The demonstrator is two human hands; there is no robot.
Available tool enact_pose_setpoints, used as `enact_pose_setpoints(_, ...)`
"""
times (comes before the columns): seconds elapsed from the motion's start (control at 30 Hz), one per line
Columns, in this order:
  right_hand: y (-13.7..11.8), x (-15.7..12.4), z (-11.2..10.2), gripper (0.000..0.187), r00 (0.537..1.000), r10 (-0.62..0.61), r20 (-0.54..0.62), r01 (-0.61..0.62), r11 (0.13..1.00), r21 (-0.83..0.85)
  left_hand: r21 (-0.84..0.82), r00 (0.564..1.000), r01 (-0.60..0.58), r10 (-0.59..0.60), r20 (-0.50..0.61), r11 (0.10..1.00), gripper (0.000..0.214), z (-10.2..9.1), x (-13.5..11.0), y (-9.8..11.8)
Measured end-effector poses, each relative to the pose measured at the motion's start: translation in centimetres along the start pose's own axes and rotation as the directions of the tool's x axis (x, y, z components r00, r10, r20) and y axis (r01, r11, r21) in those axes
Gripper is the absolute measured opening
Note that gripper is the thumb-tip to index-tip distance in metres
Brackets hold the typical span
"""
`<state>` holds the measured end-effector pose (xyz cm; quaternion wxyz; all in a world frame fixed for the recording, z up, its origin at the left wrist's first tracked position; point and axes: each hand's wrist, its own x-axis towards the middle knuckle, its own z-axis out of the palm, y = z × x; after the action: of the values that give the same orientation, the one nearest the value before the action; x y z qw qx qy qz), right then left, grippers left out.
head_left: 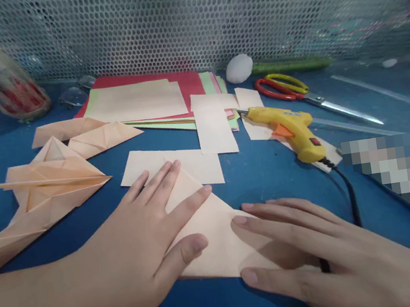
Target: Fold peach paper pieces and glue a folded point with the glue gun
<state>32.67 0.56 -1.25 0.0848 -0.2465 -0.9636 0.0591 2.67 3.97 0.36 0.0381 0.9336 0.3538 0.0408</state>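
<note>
Grey perforated mesh [157, 33] is standing behind a blue tabletop [258, 184], where I am working over a folded cream sheet [217, 228] that is lying flat before me, its far point overlapping a pale paper rectangle [207, 166]. My left hand [150, 227] is resting palm-down across the sheet's left side, fingers fanned apart and clamping nothing. My right hand [324, 238] is lying over the right corner, its thumb at the near edge and its fingers apart from the thumb; I cannot tell whether they are pressing or only touching. I am judging the sheet to be very light, thin and fairly crisp, likely sliding easily on the smooth surface and creasing wherever I am squeezing too hard. Its layered near edge and corners are seeming the best places for taking hold, with a flat palm steadying the middle. To my left a folded paper model [60, 186] is sitting near my wrist, while a yellow glue gun [292, 126] and scissors [309, 93] are lying beyond my right fingers.
</note>
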Motion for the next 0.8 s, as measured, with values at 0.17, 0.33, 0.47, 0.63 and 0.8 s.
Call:
enact_pose_setpoints(0.17,0.08,-0.12,0.04,0.058,0.999,-0.025,-0.019,0.026,1.000,0.008,0.074,1.000,-0.017,0.017,-0.001,0.997,0.051,0.09,0.30,0.02)
enact_pose_setpoints(0.33,0.02,-0.17,-0.07,0.057,1.000,-0.024,0.006,0.024,0.999,0.026,0.130,0.999,-0.045,0.048,-0.023,0.990,0.049,0.07,0.53,0.18)
enact_pose_setpoints(0.47,0.12,-0.21,-0.38,0.053,0.999,-0.015,0.034,0.015,1.000,0.019,0.133,0.998,-0.058,0.063,-0.030,0.989,0.051,0.01,0.34,0.31)
enact_pose_setpoints(0.63,0.23,0.03,-0.56,0.048,0.999,-0.015,0.044,0.014,1.000,0.008,0.113,0.998,-0.069,0.070,0.000,0.991,0.053,0.03,0.18,0.32)
enact_pose_setpoints(0.8,0.08,-0.14,-0.22,0.049,0.986,0.159,-0.040,-0.157,0.987,0.045,0.018,0.992,-0.108,0.107,0.070,0.994,0.058,-0.25,0.59,0.07)
